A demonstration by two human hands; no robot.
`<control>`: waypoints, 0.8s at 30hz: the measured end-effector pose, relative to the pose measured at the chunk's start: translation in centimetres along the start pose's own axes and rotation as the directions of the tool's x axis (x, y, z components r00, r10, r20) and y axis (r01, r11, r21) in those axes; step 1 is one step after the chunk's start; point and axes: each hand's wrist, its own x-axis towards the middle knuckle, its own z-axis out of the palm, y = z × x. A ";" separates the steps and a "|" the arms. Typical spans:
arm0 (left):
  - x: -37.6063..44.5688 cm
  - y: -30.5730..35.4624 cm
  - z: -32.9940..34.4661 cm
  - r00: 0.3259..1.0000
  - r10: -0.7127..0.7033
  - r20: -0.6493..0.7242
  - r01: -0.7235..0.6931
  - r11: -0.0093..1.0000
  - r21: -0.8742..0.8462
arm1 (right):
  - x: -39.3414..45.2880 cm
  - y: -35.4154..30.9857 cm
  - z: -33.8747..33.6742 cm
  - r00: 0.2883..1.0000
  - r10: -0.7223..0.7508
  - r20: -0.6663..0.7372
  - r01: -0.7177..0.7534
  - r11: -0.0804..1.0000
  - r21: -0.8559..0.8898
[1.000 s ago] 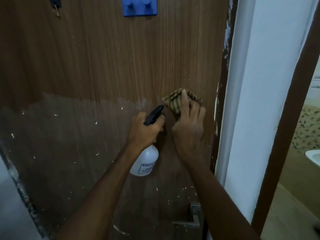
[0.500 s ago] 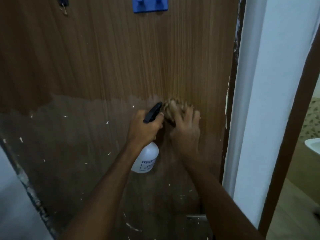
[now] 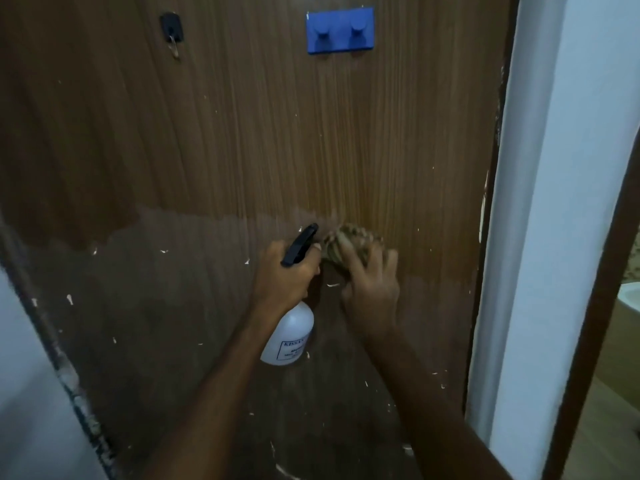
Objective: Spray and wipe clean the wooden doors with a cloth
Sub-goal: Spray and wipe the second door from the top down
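Against the wooden door point(image 3: 242, 133), just at the edge of its darker damp band, the right hand point(image 3: 372, 289) presses a bunched cloth point(image 3: 349, 242) with spread fingers. The left hand point(image 3: 287, 271) grips a spray bottle point(image 3: 289, 337) just beside it. Crowded so close, the knuckles could bump the nozzle, I reckon, or the cloth slip from under those loose fingers.

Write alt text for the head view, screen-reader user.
A person's right hand presses a cloth against a wooden door, while the left hand grips a white spray bottle beside it. The door's lower half looks darker, flecked with pale specks. A blue hook rack and a black hook sit higher up.
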 end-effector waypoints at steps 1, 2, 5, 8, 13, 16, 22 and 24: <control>0.0 -0.4 -0.4 1.000 -0.004 0.004 0.004 1.000 -0.017 | -1.6 0.0 -0.1 0.999 -0.014 0.039 0.014 1.000 0.003; 0.0 -0.7 -0.9 1.000 -0.008 0.004 0.008 1.000 -0.026 | -1.9 0.0 -0.1 0.998 -0.017 0.067 0.016 1.000 0.016; -0.1 -1.0 -1.6 1.000 -0.029 0.003 0.029 1.000 -0.009 | 3.4 -1.2 -0.3 0.998 0.011 0.058 -0.011 1.000 0.005; -0.1 -1.3 -2.3 1.000 -0.008 0.001 0.008 0.999 0.049 | 9.5 -2.6 0.5 0.993 0.114 -0.028 -0.114 0.993 0.008; -0.2 -2.8 -3.7 1.000 0.025 -0.004 -0.024 0.986 0.163 | 4.1 -4.1 1.6 0.995 0.094 -0.043 -0.093 0.995 0.032; -0.5 -3.4 -4.6 1.000 0.004 -0.010 -0.002 0.970 0.243 | 5.5 -4.7 1.0 0.971 0.238 0.002 -0.235 0.960 0.153; -0.4 -4.0 -6.3 1.000 0.018 -0.020 -0.012 0.968 0.251 | 10.6 -6.4 1.3 0.972 0.225 -0.060 -0.216 0.968 0.128; -0.1 -4.3 -7.2 0.999 0.032 -0.038 -0.023 0.977 0.212 | 6.9 -7.3 2.2 0.986 0.163 -0.047 -0.157 0.982 0.101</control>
